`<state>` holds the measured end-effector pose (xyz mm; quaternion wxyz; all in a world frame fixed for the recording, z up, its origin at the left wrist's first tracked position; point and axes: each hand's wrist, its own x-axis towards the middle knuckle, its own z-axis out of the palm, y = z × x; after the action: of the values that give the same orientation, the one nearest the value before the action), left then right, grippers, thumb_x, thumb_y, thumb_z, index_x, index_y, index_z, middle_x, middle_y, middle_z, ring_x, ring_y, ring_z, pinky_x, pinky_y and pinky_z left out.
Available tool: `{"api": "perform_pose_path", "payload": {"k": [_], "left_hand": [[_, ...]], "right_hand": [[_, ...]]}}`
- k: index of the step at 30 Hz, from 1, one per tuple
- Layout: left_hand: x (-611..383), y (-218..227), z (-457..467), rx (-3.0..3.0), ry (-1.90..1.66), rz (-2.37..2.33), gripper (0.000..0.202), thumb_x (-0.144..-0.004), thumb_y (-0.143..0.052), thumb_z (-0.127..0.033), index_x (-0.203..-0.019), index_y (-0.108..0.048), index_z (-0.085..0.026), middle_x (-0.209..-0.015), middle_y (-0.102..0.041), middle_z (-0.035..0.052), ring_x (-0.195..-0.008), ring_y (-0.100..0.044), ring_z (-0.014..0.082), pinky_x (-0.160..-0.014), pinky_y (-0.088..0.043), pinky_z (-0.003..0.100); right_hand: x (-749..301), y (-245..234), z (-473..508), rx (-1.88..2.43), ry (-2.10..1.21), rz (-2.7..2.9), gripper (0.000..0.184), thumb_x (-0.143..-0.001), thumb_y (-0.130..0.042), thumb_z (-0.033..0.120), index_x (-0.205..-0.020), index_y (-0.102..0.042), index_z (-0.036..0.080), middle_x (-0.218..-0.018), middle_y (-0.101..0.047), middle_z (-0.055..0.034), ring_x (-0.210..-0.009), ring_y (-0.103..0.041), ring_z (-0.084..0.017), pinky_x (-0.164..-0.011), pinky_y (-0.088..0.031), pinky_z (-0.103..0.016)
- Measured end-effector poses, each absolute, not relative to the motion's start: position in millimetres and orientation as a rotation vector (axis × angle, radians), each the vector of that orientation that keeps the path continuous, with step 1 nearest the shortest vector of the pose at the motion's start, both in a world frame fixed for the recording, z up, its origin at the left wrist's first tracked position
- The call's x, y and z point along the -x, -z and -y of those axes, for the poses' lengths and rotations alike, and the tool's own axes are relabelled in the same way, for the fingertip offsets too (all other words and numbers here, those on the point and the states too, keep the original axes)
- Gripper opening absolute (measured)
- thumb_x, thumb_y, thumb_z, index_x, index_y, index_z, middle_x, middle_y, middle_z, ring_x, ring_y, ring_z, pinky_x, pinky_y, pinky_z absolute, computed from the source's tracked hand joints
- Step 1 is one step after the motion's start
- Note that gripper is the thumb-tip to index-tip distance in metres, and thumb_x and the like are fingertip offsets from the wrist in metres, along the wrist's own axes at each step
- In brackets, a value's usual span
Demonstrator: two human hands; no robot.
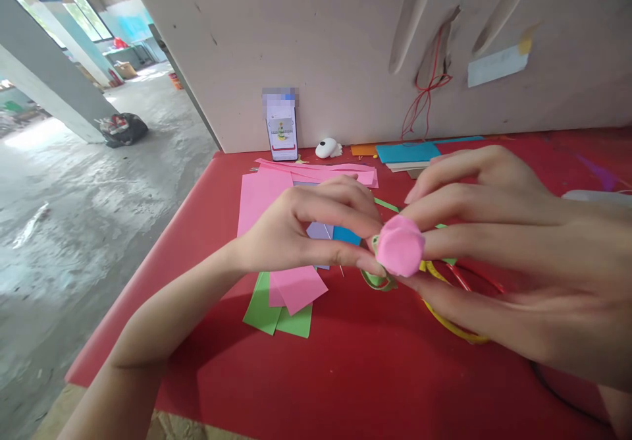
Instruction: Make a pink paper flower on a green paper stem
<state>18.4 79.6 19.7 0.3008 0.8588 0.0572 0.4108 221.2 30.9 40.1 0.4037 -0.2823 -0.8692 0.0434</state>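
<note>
A pink rounded paper flower [401,246] is held up between my two hands above the red table. Curled green paper strips [379,280] stick out below and to its left. My left hand [316,219] comes from the left and pinches the flower's left side with thumb and forefinger. On the other side, the thumb and fingers of my right hand [508,249] close on the flower's right edge. The underside of the flower is hidden from this angle.
Pink sheets [266,196], green pieces [293,321] and a lilac piece lie left of centre. A yellow loop [457,328] is partly under my right hand. Along the wall stand a phone [282,130], a white object [328,147] and blue sheets [407,153].
</note>
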Motion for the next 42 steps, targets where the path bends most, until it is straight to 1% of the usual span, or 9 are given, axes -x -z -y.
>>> {"api": "perform_pose_path", "payload": {"k": [4, 7, 11, 15, 20, 29, 32, 36, 42], "left_hand": [[-18, -22, -78, -2.329, -1.153, -0.164, 0.011, -0.082, -0.068, -0.027, -0.077, -0.065, -0.018, -0.079, -0.071, 0.0014, -0.082, -0.066, 0.013, -0.098, -0.048, 0.037], [-19, -24, -76, -2.366, -1.196, -0.17, 0.011, -0.083, -0.067, -0.026, -0.076, -0.064, -0.018, -0.077, -0.07, 0.0006, -0.082, -0.066, 0.013, -0.093, -0.05, 0.035], [-21, -25, -74, -2.292, -1.272, -0.199, 0.012, -0.083, -0.066, -0.026, -0.073, -0.064, -0.019, -0.074, -0.069, 0.0, -0.078, -0.066, 0.0126, -0.082, -0.054, 0.032], [-22, -24, -73, -2.228, -1.303, -0.254, 0.01, -0.081, -0.069, -0.027, -0.075, -0.065, -0.02, -0.071, -0.069, -0.0004, -0.077, -0.065, 0.0144, -0.082, -0.055, 0.035], [-23, -23, -73, -2.224, -1.319, -0.27, 0.009, -0.078, -0.072, -0.024, -0.076, -0.065, -0.02, -0.073, -0.07, -0.0005, -0.078, -0.065, 0.0142, -0.082, -0.054, 0.035], [-22, -20, -73, -2.241, -1.13, -0.212, 0.004, -0.08, -0.067, -0.013, -0.081, -0.066, -0.018, -0.08, -0.073, 0.002, -0.077, -0.063, 0.0114, -0.081, -0.052, 0.029], [-21, -20, -74, -2.275, -1.097, -0.196, 0.006, -0.079, -0.069, -0.012, -0.082, -0.067, -0.017, -0.081, -0.073, 0.0029, -0.077, -0.062, 0.0117, -0.082, -0.052, 0.03], [-21, -22, -75, -2.326, -1.078, -0.221, 0.003, -0.079, -0.07, -0.017, -0.08, -0.067, -0.017, -0.079, -0.073, 0.003, -0.076, -0.062, 0.012, -0.084, -0.052, 0.031], [-19, -21, -75, -2.367, -1.113, -0.25, 0.005, -0.081, -0.068, -0.018, -0.081, -0.069, -0.023, -0.082, -0.074, -0.0004, -0.079, -0.065, 0.013, -0.086, -0.053, 0.033]], "right_hand": [[-219, -42, -29, 0.709, -0.025, 2.133, 0.017, -0.079, -0.063, 0.016, -0.067, -0.057, 0.027, -0.069, -0.069, 0.0081, -0.088, -0.059, -0.015, -0.082, -0.048, -0.031], [-219, -43, -29, 0.721, 0.001, 2.132, 0.018, -0.079, -0.063, 0.016, -0.068, -0.055, 0.028, -0.07, -0.069, 0.0092, -0.089, -0.059, -0.016, -0.092, -0.045, -0.032], [-218, -44, -31, 0.761, 0.048, 2.122, 0.011, -0.082, -0.063, 0.024, -0.074, -0.058, 0.03, -0.077, -0.069, 0.0083, -0.089, -0.059, -0.017, -0.089, -0.045, -0.032], [-216, -46, -32, 0.823, 0.087, 2.042, 0.006, -0.082, -0.064, 0.026, -0.08, -0.062, 0.032, -0.088, -0.071, 0.0059, -0.092, -0.059, -0.019, -0.087, -0.045, -0.034], [-215, -46, -30, 0.827, 0.126, 2.051, 0.009, -0.083, -0.063, 0.028, -0.075, -0.06, 0.03, -0.078, -0.068, 0.005, -0.087, -0.059, -0.018, -0.082, -0.045, -0.034], [-221, -34, -33, 0.804, 0.046, 2.249, 0.023, -0.092, -0.052, 0.036, -0.071, -0.054, 0.028, -0.079, -0.063, 0.0022, -0.09, -0.053, -0.019, -0.072, -0.047, -0.039], [-220, -35, -33, 0.81, 0.006, 2.264, 0.024, -0.092, -0.052, 0.033, -0.069, -0.055, 0.027, -0.077, -0.063, 0.0017, -0.091, -0.054, -0.019, -0.071, -0.049, -0.037], [-219, -37, -31, 0.805, -0.058, 2.29, 0.013, -0.088, -0.056, 0.026, -0.075, -0.058, 0.028, -0.078, -0.065, 0.0027, -0.093, -0.053, -0.018, -0.08, -0.051, -0.035], [-219, -38, -31, 0.817, -0.057, 2.284, 0.012, -0.085, -0.056, 0.021, -0.076, -0.061, 0.027, -0.078, -0.064, 0.0025, -0.092, -0.051, -0.017, -0.081, -0.049, -0.035]]}}
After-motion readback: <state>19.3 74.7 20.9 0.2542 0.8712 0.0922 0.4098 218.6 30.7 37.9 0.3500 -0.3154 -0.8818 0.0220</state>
